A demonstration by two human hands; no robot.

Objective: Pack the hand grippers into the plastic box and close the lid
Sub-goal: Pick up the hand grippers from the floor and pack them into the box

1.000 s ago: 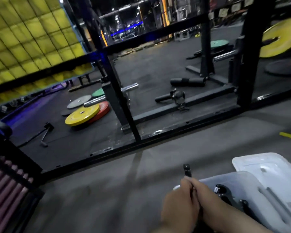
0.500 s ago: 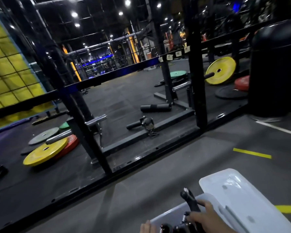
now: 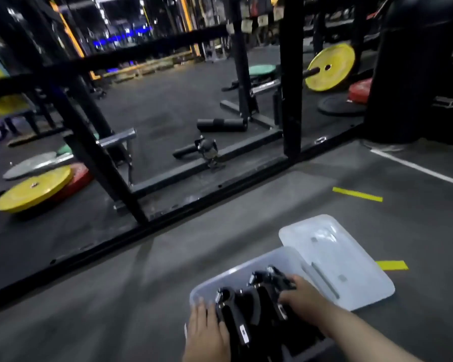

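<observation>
A clear plastic box [image 3: 236, 278] sits on the grey floor at the bottom of the view, with several black hand grippers [image 3: 249, 307] lying inside it. My left hand [image 3: 207, 333] rests with straight fingers on the box's left side, touching the nearest gripper. My right hand [image 3: 302, 296] reaches into the box, its fingers curled over a hand gripper [image 3: 275, 280] at the right side. The box's translucent lid [image 3: 335, 259] lies flat on the floor just right of the box.
A black squat rack frame [image 3: 110, 163] runs across the floor ahead. Yellow and red weight plates [image 3: 34, 188] lie at the left, another yellow plate [image 3: 330, 66] at the back right. A black punching bag [image 3: 419, 74] stands at the right. Yellow tape marks [image 3: 357, 194] lie on the floor.
The gripper held upright in both hands a second ago now lies down in the box under my right hand. My left hand moved onto the box's left side. The view swung left.
</observation>
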